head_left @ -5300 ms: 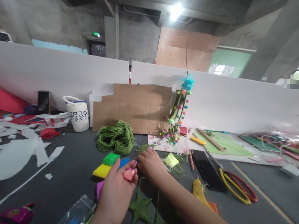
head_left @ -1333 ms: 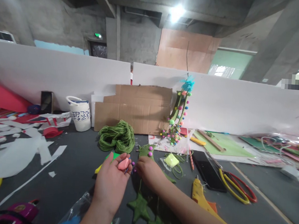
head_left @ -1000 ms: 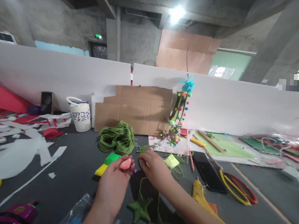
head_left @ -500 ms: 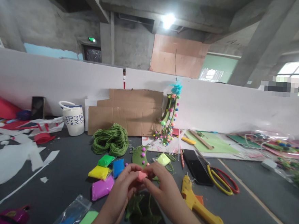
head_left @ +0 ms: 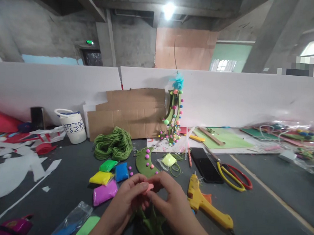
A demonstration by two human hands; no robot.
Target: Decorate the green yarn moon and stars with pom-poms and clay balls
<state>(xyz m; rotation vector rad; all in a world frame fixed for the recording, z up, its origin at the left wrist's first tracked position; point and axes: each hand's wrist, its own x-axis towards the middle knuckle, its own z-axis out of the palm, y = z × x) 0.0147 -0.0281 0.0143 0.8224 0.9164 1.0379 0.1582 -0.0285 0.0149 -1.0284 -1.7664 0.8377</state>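
Note:
Between my fingertips is a small lump of salmon-pink modelling clay (head_left: 148,187), pinched from both sides. My left hand (head_left: 130,194) is closed on its left side, and my right hand (head_left: 167,195) grips it from the right. Just beyond them lies a green crescent shape (head_left: 143,163) dotted with purple and pink balls. Dark green star-like pieces (head_left: 152,224) rest below my hands, partly covered by them. Left of my hands are blue (head_left: 122,172), yellow (head_left: 101,178), green (head_left: 108,166) and purple (head_left: 105,193) clay packets. A pale yellow clay packet (head_left: 169,160) sits behind my right hand.
A yellow glue gun (head_left: 207,205), a black phone (head_left: 206,165) and red-and-yellow-handled scissors (head_left: 233,176) lie to the right. Behind are green cord (head_left: 113,144), cardboard (head_left: 127,117), a white bucket (head_left: 73,126) and a hanging crescent ornament (head_left: 174,115). Paper scraps (head_left: 10,171) cover the left.
The pink clay is still in my fingers and looks more stretched out sideways. My hands stay close together at nearly the same spot. The camera view has shifted slightly.

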